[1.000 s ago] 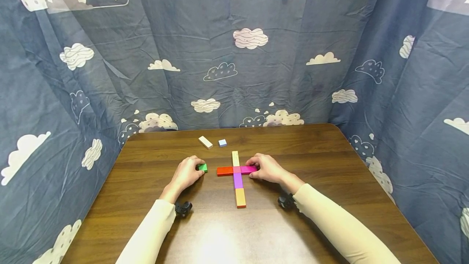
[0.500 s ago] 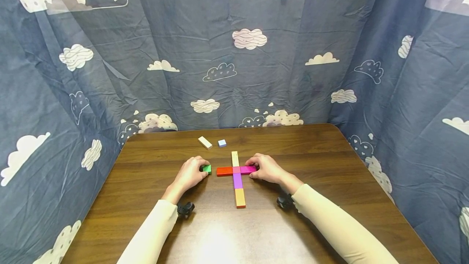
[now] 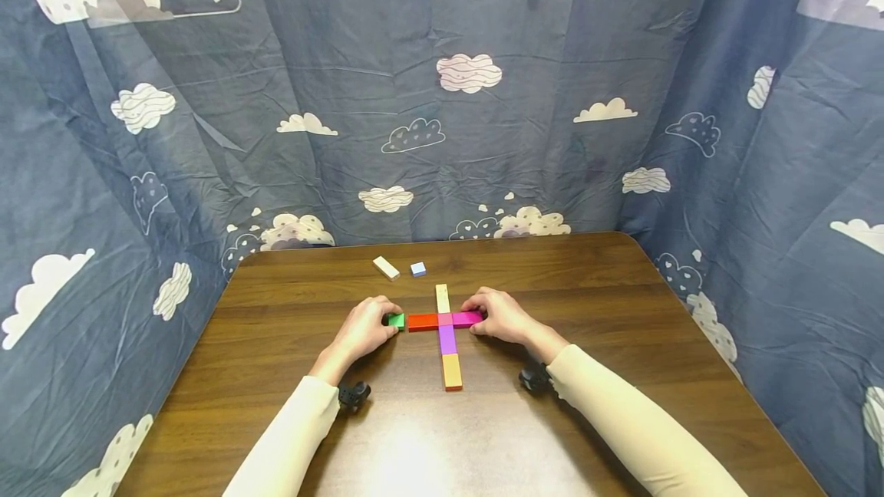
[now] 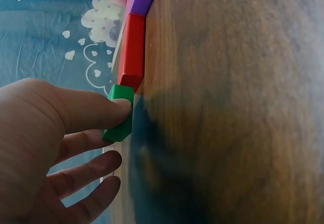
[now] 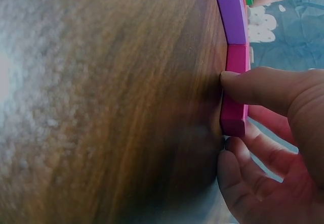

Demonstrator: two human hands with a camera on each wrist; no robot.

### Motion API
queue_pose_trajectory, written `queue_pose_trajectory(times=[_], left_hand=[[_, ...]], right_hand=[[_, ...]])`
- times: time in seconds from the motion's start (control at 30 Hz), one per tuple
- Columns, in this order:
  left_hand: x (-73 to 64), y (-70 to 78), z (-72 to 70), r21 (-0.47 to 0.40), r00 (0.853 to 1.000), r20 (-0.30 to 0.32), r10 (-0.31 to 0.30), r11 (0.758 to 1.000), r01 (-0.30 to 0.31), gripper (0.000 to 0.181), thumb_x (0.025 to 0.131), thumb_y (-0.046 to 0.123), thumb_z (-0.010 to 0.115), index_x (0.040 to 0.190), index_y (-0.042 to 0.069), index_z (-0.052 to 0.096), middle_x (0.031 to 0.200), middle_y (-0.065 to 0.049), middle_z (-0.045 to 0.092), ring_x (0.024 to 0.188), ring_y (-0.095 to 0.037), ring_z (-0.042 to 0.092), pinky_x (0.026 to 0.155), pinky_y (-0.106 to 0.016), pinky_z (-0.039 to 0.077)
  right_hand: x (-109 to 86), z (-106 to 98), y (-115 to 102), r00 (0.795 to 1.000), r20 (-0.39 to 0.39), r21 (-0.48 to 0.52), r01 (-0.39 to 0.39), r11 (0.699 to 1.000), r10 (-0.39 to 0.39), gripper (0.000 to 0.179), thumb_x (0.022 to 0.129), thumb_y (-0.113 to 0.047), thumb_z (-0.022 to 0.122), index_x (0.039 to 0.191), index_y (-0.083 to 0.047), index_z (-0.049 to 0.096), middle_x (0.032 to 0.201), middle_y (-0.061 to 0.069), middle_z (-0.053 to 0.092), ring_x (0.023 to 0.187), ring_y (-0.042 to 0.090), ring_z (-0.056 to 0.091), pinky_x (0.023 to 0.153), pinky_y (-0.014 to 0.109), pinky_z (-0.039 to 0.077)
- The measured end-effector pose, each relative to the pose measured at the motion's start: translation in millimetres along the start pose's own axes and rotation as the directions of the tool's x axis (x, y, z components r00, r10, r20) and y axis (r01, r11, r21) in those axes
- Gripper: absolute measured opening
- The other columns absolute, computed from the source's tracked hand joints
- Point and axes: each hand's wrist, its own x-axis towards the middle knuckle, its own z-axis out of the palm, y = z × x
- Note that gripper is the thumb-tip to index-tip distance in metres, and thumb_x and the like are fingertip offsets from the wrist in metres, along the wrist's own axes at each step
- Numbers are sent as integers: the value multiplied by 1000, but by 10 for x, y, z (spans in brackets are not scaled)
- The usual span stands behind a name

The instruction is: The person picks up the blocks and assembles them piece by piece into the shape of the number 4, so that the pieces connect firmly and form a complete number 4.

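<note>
Between thumb and fingers my left hand pinches a small green block, just off the left end of a red block. My right hand grips the magenta block at the right arm of a flat cross of blocks. A small pink block forms the centre of that cross. Beyond it lies a cream block; on the near side come a purple block and then an orange block.
Toward the far side of the brown wooden table lie an off-white block and a small light-blue block. A dark blue curtain with cloud prints hangs behind and beside the table. Both wrists carry small black cameras.
My left hand has slid the green block rightward, closing most of the gap to the red block. The right hand stays on the magenta block, and the cross keeps its shape.
</note>
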Motion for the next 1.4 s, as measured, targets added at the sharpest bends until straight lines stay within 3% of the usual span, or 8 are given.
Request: queue_pose_trajectory(times=[0.7, 1.07, 1.4], left_hand=[[21, -10, 66, -20, 999, 38, 21, 1000, -20, 26, 82, 15, 83, 107, 13, 77, 104, 3, 69, 91, -18, 58, 82, -38, 50], [37, -13, 71, -19, 999, 17, 44, 999, -43, 26, 81, 14, 83, 106, 12, 77, 103, 2, 70, 93, -20, 59, 84, -41, 50], [27, -10, 83, -26, 999, 27, 18, 1000, -17, 28, 81, 14, 82, 109, 14, 77, 106, 3, 70, 95, -19, 59, 86, -39, 50]], right_hand=[[-1, 12, 42, 1000, 13, 18, -10, 1000, 9, 39, 72, -14, 86, 109, -11, 77, 99, 4, 65, 86, 20, 59, 77, 34, 47], [-1, 5, 43, 1000, 11, 21, -8, 1000, 7, 38, 72, -15, 86, 109, -11, 77, 100, 4, 65, 86, 19, 59, 77, 34, 46], [2, 15, 51, 1000, 10, 19, -27, 999, 27, 39, 72, -14, 87, 109, -12, 77, 99, 2, 64, 87, 18, 59, 78, 34, 47]])
